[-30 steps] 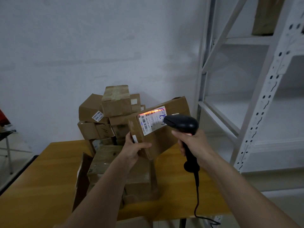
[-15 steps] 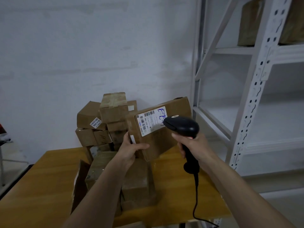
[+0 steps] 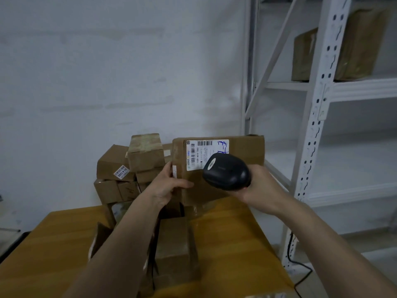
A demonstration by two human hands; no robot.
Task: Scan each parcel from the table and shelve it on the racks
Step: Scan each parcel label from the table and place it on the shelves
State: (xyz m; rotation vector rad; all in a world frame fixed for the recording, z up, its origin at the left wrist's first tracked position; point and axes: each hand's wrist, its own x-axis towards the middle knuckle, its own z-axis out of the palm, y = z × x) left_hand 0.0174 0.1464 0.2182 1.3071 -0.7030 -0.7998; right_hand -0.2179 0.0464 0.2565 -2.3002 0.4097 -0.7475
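- Head view: a brown cardboard parcel [image 3: 225,186] is held up above the far part of the wooden table [image 3: 236,244], its labelled face turned toward the camera.
- A white shipping label [image 3: 198,154] sits on the upper part of that face, with barcodes and blue handwriting at its right end.
- The left hand [image 3: 165,186] grips the parcel's left edge, thumb across the front face and fingers curled behind.
- The right hand [image 3: 260,186] is wrapped round the grip of a black barcode scanner [image 3: 226,172], whose head sits just in front of the label's lower right corner and covers part of it.
- A black cable [image 3: 300,276] runs down past the table's right edge.
- More brown boxes [image 3: 137,166] are stacked on the table behind and left of the parcel, against the white wall; others [image 3: 174,250] lie nearer, under the left forearm.
- A white metal rack [image 3: 318,117] stands to the right, with one cardboard box [image 3: 356,46] on an upper shelf.
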